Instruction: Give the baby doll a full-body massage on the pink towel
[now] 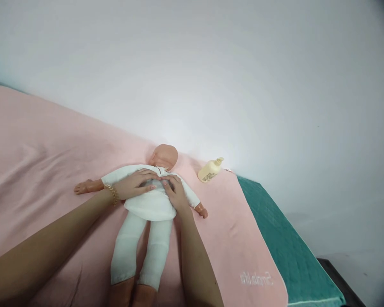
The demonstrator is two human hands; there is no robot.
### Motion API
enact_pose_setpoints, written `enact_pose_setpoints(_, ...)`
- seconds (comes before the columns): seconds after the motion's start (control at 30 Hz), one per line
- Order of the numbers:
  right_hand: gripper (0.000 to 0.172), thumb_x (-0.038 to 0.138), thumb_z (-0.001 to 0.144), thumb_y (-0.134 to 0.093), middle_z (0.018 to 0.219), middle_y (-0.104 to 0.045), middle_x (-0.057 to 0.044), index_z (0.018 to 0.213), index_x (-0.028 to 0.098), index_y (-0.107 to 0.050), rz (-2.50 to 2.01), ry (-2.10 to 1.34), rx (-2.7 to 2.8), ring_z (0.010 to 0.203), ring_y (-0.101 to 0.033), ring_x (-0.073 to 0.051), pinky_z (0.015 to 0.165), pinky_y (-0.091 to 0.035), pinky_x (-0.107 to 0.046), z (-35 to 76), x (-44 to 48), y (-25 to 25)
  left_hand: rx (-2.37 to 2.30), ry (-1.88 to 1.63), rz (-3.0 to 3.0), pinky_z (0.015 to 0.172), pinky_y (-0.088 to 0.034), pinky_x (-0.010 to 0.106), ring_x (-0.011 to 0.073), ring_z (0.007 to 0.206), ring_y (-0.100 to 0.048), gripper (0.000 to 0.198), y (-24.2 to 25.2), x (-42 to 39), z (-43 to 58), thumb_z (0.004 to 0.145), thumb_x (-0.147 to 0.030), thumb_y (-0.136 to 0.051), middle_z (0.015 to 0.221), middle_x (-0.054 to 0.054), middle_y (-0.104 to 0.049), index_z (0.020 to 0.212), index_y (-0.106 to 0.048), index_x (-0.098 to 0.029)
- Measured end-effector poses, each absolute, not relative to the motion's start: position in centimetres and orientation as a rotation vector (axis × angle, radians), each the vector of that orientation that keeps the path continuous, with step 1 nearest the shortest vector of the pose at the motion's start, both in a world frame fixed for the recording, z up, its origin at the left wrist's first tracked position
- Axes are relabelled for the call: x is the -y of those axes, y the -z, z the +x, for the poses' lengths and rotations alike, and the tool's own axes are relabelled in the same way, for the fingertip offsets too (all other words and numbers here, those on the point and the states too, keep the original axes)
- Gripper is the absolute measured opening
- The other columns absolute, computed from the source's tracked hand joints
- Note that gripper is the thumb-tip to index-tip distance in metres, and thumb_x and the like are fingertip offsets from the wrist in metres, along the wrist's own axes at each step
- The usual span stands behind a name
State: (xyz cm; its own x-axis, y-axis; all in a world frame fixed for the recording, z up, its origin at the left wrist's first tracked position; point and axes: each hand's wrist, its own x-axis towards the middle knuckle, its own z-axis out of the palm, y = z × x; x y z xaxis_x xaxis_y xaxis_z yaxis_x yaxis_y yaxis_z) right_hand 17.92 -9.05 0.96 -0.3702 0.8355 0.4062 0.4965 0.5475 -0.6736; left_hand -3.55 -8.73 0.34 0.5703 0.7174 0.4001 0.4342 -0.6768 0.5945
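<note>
A baby doll in a white top and white leggings lies on a pink cloth, its head away from me and its arms spread out. My left hand, with a gold bracelet at the wrist, rests on the left side of the doll's chest, fingers stretched toward the middle. On the right side of the chest lies my right hand, its fingers also extended over the white top. The fingertips of both hands come close together below the doll's neck. Neither hand is wrapped round anything.
A pale yellow pump bottle leans on the pink cloth right of the doll's head. Under the cloth, a green padded surface shows at the right. A pale wall rises behind. Something dark stands at the lower right.
</note>
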Motion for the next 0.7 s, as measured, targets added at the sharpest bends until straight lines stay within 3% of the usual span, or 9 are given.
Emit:
enact_pose_setpoints(0.2, 0.019, 0.026, 0.094, -0.052, 0.098, -0.067, -0.006, 0.093, 0.020, -0.070, -1.093, -0.568, 2.118, 0.099, -0.058, -0.020, 0.094, -0.042, -0.038, 17.7, 7.9, -0.8, -0.957, -0.883, 2.399, 0.103, -0.039, 0.042, 0.0262, 0.114, -0.056, 0.043, -0.6, 8.8, -3.2, 0.094, -0.050, -0.044, 0.121, 0.008, -0.066, 0.121, -0.064, -0.022)
enact_pose_setpoints(0.47, 0.024, 0.027, 0.095, -0.052, 0.118, -0.059, -0.007, 0.116, 0.025, -0.063, -1.084, -0.455, 2.048, 0.116, -0.050, -0.021, 0.104, -0.037, -0.038, 17.8, 9.5, -0.3, -1.128, -0.996, 2.442, 0.109, -0.033, 0.042, 0.0257, 0.125, -0.048, 0.045, 0.4, 8.9, -3.0, 0.098, -0.046, -0.040, 0.131, 0.010, -0.059, 0.127, -0.056, -0.017)
enact_pose_setpoints(0.7, 0.024, 0.030, 0.098, -0.048, 0.113, -0.065, -0.006, 0.111, 0.023, -0.067, -1.121, -0.440, 2.157, 0.113, -0.053, -0.020, 0.103, -0.037, -0.038, 17.7, 8.8, -0.2, -1.174, -0.900, 2.482, 0.107, -0.037, 0.042, 0.0261, 0.121, -0.052, 0.048, 0.7, 8.5, -3.1, 0.097, -0.052, -0.036, 0.124, 0.010, -0.064, 0.119, -0.060, -0.017)
